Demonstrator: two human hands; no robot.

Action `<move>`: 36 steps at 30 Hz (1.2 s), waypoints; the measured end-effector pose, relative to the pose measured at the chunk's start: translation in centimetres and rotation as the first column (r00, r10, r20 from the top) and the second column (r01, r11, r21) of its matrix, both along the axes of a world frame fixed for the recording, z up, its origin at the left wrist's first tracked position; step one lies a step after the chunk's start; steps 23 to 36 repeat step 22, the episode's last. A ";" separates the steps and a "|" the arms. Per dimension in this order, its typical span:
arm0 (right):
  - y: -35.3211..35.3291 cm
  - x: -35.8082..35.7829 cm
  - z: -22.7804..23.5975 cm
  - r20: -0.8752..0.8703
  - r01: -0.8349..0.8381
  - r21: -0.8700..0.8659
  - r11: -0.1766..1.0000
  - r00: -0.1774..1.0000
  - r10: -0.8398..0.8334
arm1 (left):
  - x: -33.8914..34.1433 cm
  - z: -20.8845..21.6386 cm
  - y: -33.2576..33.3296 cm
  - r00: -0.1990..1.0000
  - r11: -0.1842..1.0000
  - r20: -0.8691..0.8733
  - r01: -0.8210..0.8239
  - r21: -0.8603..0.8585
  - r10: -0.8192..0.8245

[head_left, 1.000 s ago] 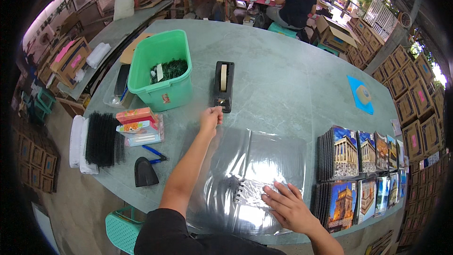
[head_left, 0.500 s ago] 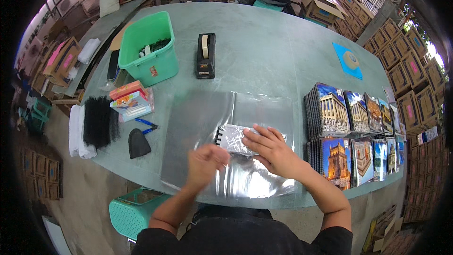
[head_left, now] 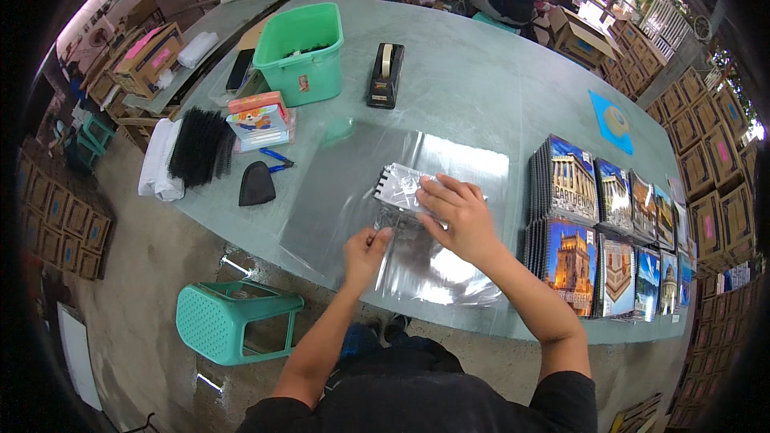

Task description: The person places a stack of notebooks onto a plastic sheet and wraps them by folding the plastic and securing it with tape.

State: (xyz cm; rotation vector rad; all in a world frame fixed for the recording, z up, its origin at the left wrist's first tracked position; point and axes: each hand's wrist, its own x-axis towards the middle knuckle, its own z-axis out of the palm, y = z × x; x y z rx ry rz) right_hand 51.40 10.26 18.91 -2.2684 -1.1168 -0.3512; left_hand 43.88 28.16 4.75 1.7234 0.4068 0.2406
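A small white spiral-bound notebook [head_left: 397, 186] with black coils along its left end lies on a stack of clear plastic film [head_left: 329, 200]. My right hand [head_left: 459, 212] rests on the notebook, fingers spread and pressing it flat, covering its right part. Just below the notebook's coiled end, my left hand [head_left: 366, 255] is closed in a pinch, with thumb and forefinger on the film. The film is shiny and wrinkled around the notebook.
Stacks of picture-covered spiral notebooks [head_left: 571, 265] stand at right. Farther off are a tape dispenser [head_left: 386, 76], a green bin [head_left: 301, 72] and a tape roll [head_left: 616, 120]. At left lie blue-handled cutters [head_left: 277, 162], a black pouch [head_left: 257, 186] and black coils [head_left: 196, 148]. A green stool [head_left: 233, 321] stands below.
My left hand, blurred and raised beside the notebook before, now pinches the film below it. The right hand stays on the notebook. The whole view has shifted.
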 end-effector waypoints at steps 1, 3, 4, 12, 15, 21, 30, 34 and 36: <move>-0.4 -0.6 -0.2 -0.015 -0.029 0.052 0.998 0.999 0.030 | -0.8 -0.5 1.0 0.999 0.970 -0.046 -0.007 -0.244 -0.004; -2.4 -2.2 -1.6 -0.285 0.125 0.316 0.941 0.958 -0.031 | -1.8 -0.9 3.1 0.990 0.741 -0.127 -0.036 -0.670 -0.067; -4.3 -3.2 -3.2 -0.531 0.336 0.462 0.821 0.846 -0.047 | -2.1 0.2 3.8 0.989 0.634 -0.104 -0.011 -0.773 -0.109; -5.0 -10.5 -11.6 -0.802 0.726 0.200 0.658 -0.264 0.535 | -6.9 7.9 -2.3 0.919 0.837 0.112 0.391 -0.383 -0.377; -8.6 -11.1 -9.2 -0.720 0.759 0.290 0.583 -0.229 0.656 | -7.0 14.2 -7.4 0.884 0.899 0.179 0.439 0.001 -0.432; -24.5 -9.5 -4.8 -0.189 0.646 0.761 0.049 0.150 0.970 | -8.9 17.3 -21.6 0.539 0.635 0.491 0.772 0.037 -0.684; -28.3 -9.2 -3.2 -0.149 0.578 0.816 0.017 0.182 0.972 | -8.2 17.0 -24.3 0.518 0.621 0.509 0.782 0.043 -0.687; -28.3 -9.2 -3.2 -0.149 0.578 0.816 0.017 0.182 0.972 | -8.2 17.0 -24.3 0.518 0.621 0.509 0.782 0.043 -0.687; -28.3 -9.2 -3.2 -0.149 0.578 0.816 0.017 0.182 0.972 | -8.2 17.0 -24.3 0.518 0.621 0.509 0.782 0.043 -0.687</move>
